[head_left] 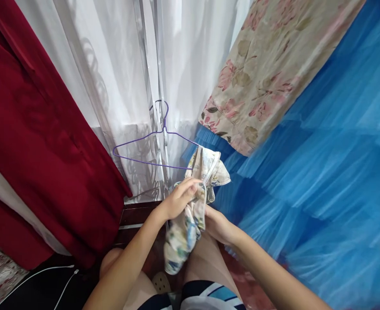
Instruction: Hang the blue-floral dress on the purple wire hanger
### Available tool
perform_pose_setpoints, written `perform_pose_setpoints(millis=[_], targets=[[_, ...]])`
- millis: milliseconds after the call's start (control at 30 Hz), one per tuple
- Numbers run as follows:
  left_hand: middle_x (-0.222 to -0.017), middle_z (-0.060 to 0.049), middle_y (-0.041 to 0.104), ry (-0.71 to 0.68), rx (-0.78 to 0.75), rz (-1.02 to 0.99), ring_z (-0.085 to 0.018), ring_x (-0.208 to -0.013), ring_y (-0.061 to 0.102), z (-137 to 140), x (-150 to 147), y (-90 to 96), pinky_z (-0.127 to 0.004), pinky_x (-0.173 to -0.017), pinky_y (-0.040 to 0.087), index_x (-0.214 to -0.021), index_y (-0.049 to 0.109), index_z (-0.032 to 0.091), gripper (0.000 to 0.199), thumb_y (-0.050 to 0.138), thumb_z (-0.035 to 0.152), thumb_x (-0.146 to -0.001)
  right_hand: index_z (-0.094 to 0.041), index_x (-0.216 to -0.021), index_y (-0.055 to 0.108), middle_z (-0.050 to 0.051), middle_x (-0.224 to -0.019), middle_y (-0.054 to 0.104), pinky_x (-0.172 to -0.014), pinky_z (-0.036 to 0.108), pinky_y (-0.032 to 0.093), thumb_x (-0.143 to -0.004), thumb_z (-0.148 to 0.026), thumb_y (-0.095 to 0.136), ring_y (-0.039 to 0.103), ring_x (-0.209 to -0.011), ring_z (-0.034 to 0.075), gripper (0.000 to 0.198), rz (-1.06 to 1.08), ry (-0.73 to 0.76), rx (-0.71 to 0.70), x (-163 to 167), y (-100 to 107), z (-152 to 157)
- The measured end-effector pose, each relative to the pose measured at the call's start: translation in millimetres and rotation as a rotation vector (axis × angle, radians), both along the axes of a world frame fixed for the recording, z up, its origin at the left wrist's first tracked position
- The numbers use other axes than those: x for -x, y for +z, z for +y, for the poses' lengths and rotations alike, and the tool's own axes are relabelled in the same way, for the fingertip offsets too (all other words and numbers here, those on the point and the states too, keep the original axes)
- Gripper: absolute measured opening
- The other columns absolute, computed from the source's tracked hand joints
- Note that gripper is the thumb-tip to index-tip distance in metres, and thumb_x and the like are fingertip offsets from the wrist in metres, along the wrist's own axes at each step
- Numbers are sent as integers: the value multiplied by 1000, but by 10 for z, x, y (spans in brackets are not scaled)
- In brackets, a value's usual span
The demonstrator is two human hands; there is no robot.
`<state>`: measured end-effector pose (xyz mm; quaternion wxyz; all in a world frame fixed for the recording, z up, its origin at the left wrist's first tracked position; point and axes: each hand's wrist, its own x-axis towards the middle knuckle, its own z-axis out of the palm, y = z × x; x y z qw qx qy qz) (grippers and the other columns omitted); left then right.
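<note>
A purple wire hanger [138,162] is in front of the white curtain, its hook up by a pale metal pole. Over its right end hangs a light floral garment [211,161] with blue and yellow print, bunched and crumpled. My left hand [181,199] is closed on the garment's middle, thumb and fingers pressed against the cloth. From the right, my right hand [218,226] grips the garment's edge; its fingertips are hidden behind the fabric. The lower part of the cloth droops, slightly blurred, above my legs.
A red curtain-like cloth [51,142] hangs at left. White curtains [112,64] hang behind the metal pole [159,86]. On the right hang a beige floral cloth [257,82] and a layered blue tulle skirt [322,181]. White cables [65,282] lie on a black surface at lower left.
</note>
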<state>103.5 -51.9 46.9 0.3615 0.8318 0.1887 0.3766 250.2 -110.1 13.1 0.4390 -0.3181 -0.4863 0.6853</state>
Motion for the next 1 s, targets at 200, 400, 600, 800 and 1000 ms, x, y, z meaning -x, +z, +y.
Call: perform_pose_setpoints(millis=[200, 400, 600, 800, 1000], targets=[[-93, -12, 61, -79, -235, 202, -24, -91, 58, 100, -181, -326, -36, -87, 44, -93, 56, 15, 57, 21, 60, -100, -19, -77, 72, 6, -79, 73, -82, 40, 50, -76, -48, 68, 66, -85, 27, 29, 20, -13, 159, -602, 90, -190], [-78, -7, 56, -25, -359, 296, -20, -78, 55, 351, -578, -494, -31, -76, 42, -76, 49, 18, 46, 32, 54, -100, -21, -61, 68, 5, -61, 67, -58, 33, 47, -75, -54, 64, 62, -65, 24, 37, -83, -387, 10, -1214, 161, -106], [-81, -6, 62, 86, -185, 254, -19, -77, 58, 299, -462, -575, -28, -71, 43, -83, 58, 18, 28, 49, 41, -97, -17, -57, 58, -3, -48, 47, -43, 24, 22, -64, -36, 84, 36, -43, 9, 34, -556, -393, -290, -1522, 380, 19], [-89, -4, 69, 114, 116, 247, -20, -84, 61, 200, -134, -495, -29, -79, 47, -100, 68, 17, 29, 51, 39, -95, -16, -61, 65, -1, -53, 55, -46, 25, 33, -62, -36, 83, 45, -48, 12, 27, -444, -586, -469, -1534, 568, 571], [-77, -1, 62, 261, 241, 182, -16, -73, 54, 188, 280, -652, -25, -69, 44, -88, 67, 13, 41, 49, 49, -94, -19, -69, 72, -1, -65, 62, -51, 24, 40, -60, -26, 78, 52, -56, 14, 13, -211, -708, -625, -1475, 1031, 1058]])
